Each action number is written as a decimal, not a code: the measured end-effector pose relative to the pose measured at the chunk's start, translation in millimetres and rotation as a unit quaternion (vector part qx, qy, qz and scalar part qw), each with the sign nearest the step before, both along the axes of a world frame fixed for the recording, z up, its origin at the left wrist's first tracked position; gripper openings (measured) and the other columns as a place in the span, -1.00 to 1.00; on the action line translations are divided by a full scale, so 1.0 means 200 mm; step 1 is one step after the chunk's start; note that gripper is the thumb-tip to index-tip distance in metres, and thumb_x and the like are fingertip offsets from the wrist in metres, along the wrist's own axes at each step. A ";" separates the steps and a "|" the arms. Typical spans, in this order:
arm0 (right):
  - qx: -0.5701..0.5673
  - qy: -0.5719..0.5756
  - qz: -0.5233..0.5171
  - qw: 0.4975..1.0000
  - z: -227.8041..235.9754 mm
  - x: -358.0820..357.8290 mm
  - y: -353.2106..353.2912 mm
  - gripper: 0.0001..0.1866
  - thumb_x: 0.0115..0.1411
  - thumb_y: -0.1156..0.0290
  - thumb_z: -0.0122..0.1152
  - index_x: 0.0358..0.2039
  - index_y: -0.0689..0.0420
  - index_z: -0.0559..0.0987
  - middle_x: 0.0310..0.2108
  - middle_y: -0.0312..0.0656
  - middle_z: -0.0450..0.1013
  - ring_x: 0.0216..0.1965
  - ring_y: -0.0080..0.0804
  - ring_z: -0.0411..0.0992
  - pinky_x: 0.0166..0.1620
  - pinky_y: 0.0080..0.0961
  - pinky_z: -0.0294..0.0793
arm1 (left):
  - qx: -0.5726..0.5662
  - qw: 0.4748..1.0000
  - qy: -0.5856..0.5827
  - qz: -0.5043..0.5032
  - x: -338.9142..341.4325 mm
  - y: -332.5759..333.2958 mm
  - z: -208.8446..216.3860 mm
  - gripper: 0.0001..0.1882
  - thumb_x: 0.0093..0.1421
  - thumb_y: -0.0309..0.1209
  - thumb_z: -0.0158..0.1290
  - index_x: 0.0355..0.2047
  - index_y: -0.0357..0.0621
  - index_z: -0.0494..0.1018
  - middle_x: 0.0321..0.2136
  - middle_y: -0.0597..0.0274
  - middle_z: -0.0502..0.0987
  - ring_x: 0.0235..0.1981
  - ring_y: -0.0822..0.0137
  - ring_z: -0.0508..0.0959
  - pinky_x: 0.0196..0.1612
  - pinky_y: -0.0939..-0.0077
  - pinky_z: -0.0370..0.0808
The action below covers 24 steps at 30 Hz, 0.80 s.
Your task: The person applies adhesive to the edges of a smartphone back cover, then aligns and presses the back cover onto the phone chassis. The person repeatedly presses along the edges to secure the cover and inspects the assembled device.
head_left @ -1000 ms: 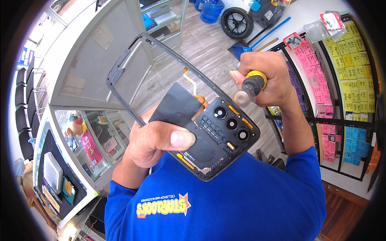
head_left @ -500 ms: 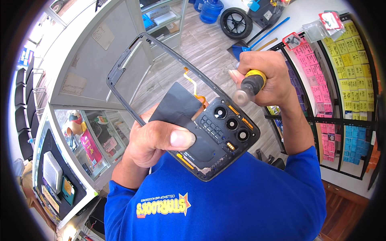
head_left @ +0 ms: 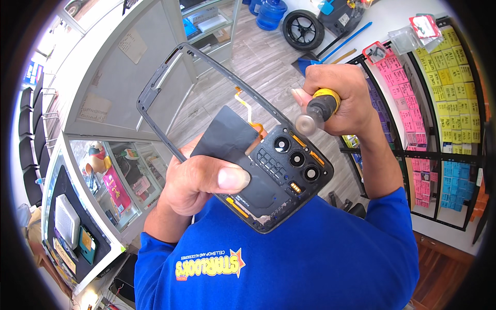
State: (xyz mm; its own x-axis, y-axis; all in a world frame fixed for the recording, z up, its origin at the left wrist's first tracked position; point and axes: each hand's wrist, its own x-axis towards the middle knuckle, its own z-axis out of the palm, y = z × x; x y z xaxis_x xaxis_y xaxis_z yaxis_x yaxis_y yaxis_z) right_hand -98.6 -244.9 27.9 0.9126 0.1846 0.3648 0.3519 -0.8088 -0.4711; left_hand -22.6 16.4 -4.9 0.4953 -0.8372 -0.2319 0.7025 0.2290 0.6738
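My left hand grips a dark phone mid-frame, its thumb pressed flat on the lower part. Most of its fingers are hidden behind the frame. Toward the far left the frame is an open rim, while the near right end carries several round camera lenses. A black sheet covers part of the middle, and an orange-and-white flex cable sticks up beside it. In my closed right hand is a yellow-and-black rotary tool. Its blurred round disc is close to the frame's right edge; contact cannot be made out.
At left stand a grey-white partition and a glass display case. Racks of yellow, pink and blue labelled boxes line the right side. On the far floor are a black wheel, blue water jugs and a blue-handled broom.
My right hand has shifted slightly left with the rotary tool, bringing the disc a little closer to the frame's edge. My left hand and the frame have barely moved.
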 end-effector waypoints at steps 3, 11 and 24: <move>-0.004 0.005 -0.001 1.000 0.00 -0.02 0.00 -0.73 -0.10 0.39 0.54 -0.46 0.09 0.56 -0.55 -0.20 0.48 -0.53 -0.17 0.48 -0.45 -0.38 0.46 | -0.003 1.000 -0.002 -0.004 0.00 0.00 -0.02 -0.31 -0.19 -0.32 0.10 0.01 -0.45 0.44 -0.12 -0.51 0.51 -0.25 -0.20 0.64 -0.16 -0.04 0.68; -0.005 -0.007 0.001 1.000 0.00 0.00 0.01 -0.73 -0.09 0.38 0.54 -0.46 0.09 0.56 -0.55 -0.19 0.48 -0.53 -0.17 0.49 -0.45 -0.38 0.46 | -0.025 0.999 -0.012 -0.029 0.01 0.01 -0.01 -0.35 -0.17 -0.31 0.09 -0.03 -0.44 0.44 -0.13 -0.49 0.51 -0.27 -0.19 0.63 -0.16 -0.02 0.66; -0.010 -0.019 -0.005 1.000 0.00 0.01 0.03 -0.78 -0.01 0.40 0.50 -0.47 0.10 0.56 -0.55 -0.20 0.48 -0.54 -0.17 0.48 -0.46 -0.39 0.45 | -0.018 1.000 -0.024 -0.001 -0.01 0.00 0.01 -0.34 -0.17 -0.32 0.07 -0.02 -0.46 0.45 -0.29 -0.40 0.58 -0.33 -0.18 0.65 -0.17 -0.01 0.69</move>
State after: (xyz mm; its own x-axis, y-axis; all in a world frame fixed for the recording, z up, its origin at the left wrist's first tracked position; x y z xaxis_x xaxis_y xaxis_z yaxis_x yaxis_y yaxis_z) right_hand -97.0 -239.3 28.8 0.9001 0.1830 0.3953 0.3610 -0.8213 -0.4418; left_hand -24.8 17.3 -2.0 0.5038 -0.8455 -0.1772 0.6700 0.2529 0.6980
